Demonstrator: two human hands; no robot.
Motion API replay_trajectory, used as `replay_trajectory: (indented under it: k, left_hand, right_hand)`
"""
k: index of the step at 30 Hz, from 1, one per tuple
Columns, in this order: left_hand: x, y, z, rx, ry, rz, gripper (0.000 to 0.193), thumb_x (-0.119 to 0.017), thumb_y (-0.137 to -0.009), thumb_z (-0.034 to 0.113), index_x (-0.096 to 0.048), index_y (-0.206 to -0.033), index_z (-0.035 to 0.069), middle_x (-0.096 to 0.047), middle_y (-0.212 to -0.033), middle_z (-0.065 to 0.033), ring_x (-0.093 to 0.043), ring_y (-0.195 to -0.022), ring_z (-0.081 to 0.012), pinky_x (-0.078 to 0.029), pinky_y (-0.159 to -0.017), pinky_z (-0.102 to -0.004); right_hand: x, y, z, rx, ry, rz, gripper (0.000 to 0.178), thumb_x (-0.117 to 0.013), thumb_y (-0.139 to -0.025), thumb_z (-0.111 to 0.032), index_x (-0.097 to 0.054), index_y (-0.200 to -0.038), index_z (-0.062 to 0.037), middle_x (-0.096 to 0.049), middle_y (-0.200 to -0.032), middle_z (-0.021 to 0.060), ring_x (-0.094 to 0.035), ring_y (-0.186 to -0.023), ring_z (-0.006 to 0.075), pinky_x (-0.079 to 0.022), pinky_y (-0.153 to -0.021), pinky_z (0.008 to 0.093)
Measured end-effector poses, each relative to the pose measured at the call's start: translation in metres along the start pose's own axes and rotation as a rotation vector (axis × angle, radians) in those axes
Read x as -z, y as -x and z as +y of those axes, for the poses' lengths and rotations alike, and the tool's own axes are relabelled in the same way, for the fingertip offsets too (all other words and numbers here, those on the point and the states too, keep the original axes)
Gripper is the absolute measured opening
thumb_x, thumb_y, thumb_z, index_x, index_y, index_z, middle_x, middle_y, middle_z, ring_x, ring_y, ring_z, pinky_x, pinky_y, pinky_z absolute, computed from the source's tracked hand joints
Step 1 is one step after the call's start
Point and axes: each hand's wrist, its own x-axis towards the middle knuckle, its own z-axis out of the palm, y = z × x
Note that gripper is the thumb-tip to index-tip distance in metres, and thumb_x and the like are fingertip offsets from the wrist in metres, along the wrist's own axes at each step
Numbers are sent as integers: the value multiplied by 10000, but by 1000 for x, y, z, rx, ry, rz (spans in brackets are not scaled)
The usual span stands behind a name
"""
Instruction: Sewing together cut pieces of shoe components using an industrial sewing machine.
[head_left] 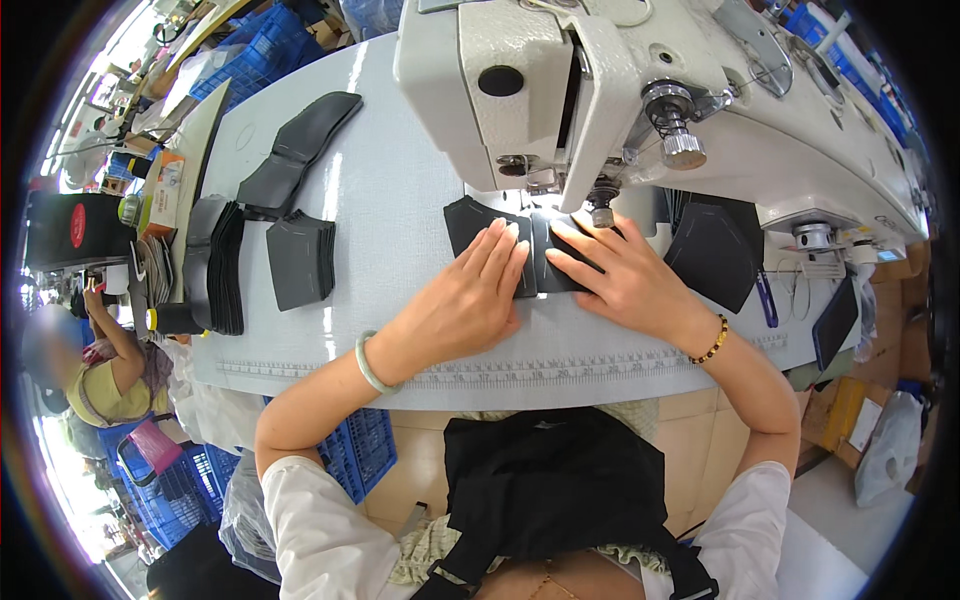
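Beneath the needle area of a white sewing machine (480, 130) lie two dark, leather-like panels side by side, a left panel (470, 222) and a right panel (560, 272). A narrow light gap shows between them; whether they are joined there I cannot tell. My left hand (470, 300) rests flat on the left panel, its fingers straight and close together. On the right panel my right hand (635, 285) presses with fingers spread, its fingertips near the presser foot. The foot and needle are partly hidden by the machine head and glare.
Left on the table are a stack of black pieces (228, 270), a smaller stack (302, 262) and a curved strip (300, 150). More black panels (712, 255), purple snips (768, 300) and a dark flat device (835, 322) lie right. Another person (115, 365) sits far left.
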Motion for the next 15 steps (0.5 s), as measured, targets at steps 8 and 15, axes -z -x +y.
replay_trajectory:
  k: [8,15]
  left_hand:
    - [-11,3,-3,63,-6,57,619,-719,-670,127,-514,-1219,-71,-538,-1232,-203,-508,-1207,-338,-459,-987,-375]
    - [-12,2,-1,54,-66,53,632,-739,-669,167,-527,-1221,-56,-547,-1228,-191,-521,-1198,-320,-483,-953,-361]
  right_hand:
    - [1,-5,-7,-41,-9,-22,616,-735,-672,-217,-547,-1251,-126,-502,-1293,86,-490,-1066,228,-358,-931,427]
    - [2,-7,-10,-57,39,-33,599,-742,-660,-232,-547,-1214,-113,-524,-1218,77,-506,-1032,228,-365,-880,412]
